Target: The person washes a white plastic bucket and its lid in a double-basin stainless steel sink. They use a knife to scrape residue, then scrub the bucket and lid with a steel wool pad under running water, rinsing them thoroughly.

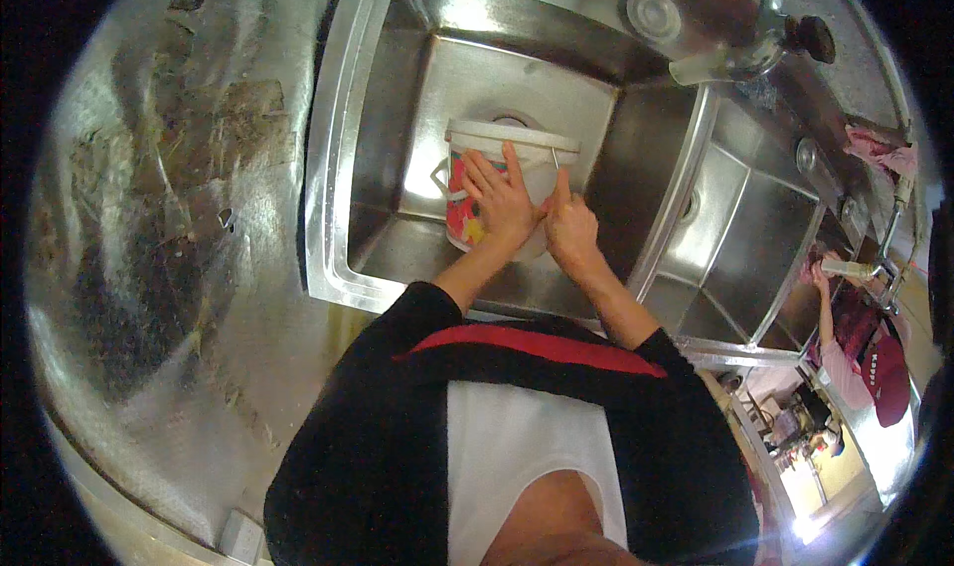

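A white plastic bucket [466, 216] with a coloured print lies in the left basin of a stainless steel sink [324, 216], its rimmed lid [477, 132] towards the far side. My left hand [501, 197] rests on the bucket's side just below the lid, fingers spread. Close to its right, my right hand [572, 227] is closed around a thin metal tool [554, 157], whose tip reaches the lid's edge. The tool's handle is hidden in my fist, so its kind cannot be told. A wire-like handle [440, 178] shows at the bucket's left.
Above the divider hangs a faucet [734, 63] with a dark knob. A second basin [704, 245] adjoins on the right, and a co-worker in a dark red cap [887, 380] works at the far end beside another faucet [850, 269]. A worn metal countertop [186, 268] lies left of the sink.
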`<state>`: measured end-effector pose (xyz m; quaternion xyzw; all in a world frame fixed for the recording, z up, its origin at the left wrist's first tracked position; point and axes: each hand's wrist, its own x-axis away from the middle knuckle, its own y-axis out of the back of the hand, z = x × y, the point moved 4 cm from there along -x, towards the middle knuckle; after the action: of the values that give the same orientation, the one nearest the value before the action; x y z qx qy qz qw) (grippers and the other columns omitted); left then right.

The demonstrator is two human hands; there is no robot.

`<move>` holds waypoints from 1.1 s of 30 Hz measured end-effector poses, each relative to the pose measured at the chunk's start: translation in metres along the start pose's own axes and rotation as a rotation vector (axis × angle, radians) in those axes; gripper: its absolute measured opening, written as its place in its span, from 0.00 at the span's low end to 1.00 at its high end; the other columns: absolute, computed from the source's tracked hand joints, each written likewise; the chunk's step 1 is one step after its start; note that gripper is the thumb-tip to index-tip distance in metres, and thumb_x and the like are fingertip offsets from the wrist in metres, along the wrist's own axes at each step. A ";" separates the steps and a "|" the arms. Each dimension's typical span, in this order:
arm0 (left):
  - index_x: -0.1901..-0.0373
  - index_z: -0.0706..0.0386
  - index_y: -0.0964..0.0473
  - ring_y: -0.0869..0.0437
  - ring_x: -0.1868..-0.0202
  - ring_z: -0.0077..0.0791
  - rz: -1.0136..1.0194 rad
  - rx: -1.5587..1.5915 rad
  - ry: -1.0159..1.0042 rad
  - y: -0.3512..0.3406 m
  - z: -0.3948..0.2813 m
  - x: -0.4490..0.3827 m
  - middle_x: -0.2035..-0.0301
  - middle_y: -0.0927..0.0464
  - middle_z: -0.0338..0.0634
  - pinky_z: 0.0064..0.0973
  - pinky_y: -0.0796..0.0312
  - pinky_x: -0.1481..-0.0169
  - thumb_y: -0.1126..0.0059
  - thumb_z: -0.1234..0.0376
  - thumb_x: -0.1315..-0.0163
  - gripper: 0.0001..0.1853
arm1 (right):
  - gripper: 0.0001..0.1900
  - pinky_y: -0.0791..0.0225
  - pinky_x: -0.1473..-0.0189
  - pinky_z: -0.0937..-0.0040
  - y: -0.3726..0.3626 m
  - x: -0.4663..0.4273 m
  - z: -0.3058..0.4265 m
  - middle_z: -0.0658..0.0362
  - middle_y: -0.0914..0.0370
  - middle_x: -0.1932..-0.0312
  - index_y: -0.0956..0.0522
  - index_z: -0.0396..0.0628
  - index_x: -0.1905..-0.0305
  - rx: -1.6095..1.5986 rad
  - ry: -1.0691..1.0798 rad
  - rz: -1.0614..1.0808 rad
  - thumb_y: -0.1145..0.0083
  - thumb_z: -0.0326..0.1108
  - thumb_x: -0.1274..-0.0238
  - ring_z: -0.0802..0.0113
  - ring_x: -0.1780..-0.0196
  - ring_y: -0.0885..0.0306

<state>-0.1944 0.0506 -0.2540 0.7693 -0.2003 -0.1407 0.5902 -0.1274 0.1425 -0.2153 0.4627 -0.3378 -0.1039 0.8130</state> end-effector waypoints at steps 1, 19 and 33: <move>0.28 0.60 0.57 0.55 0.32 0.73 -0.026 -0.081 -0.010 -0.001 0.000 0.000 0.36 0.56 0.77 0.66 0.58 0.34 0.34 0.42 0.57 0.61 | 0.29 0.28 0.68 0.48 -0.008 -0.005 0.001 0.38 0.23 0.71 0.44 0.43 0.31 -0.091 -0.038 -0.019 0.54 0.39 0.33 0.42 0.70 0.21; 0.28 0.58 0.54 0.56 0.31 0.67 0.010 0.184 -0.103 0.028 0.013 0.003 0.35 0.55 0.74 0.61 0.64 0.30 0.31 0.40 0.65 0.64 | 0.16 0.29 0.57 0.63 0.103 -0.123 -0.003 0.52 0.17 0.62 0.19 0.60 0.49 0.393 0.303 0.581 0.44 0.42 0.42 0.56 0.59 0.19; 0.29 0.55 0.50 0.49 0.33 0.63 -0.054 0.319 -0.261 0.035 0.042 -0.010 0.36 0.52 0.69 0.60 0.57 0.33 0.27 0.42 0.70 0.64 | 0.21 0.29 0.58 0.59 0.064 -0.104 0.015 0.49 0.19 0.67 0.23 0.45 0.58 -0.135 0.421 -0.045 0.40 0.52 0.44 0.53 0.60 0.20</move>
<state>-0.2268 0.0119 -0.2312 0.8333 -0.2741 -0.2212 0.4261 -0.2242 0.2176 -0.2042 0.4263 -0.1427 -0.0453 0.8921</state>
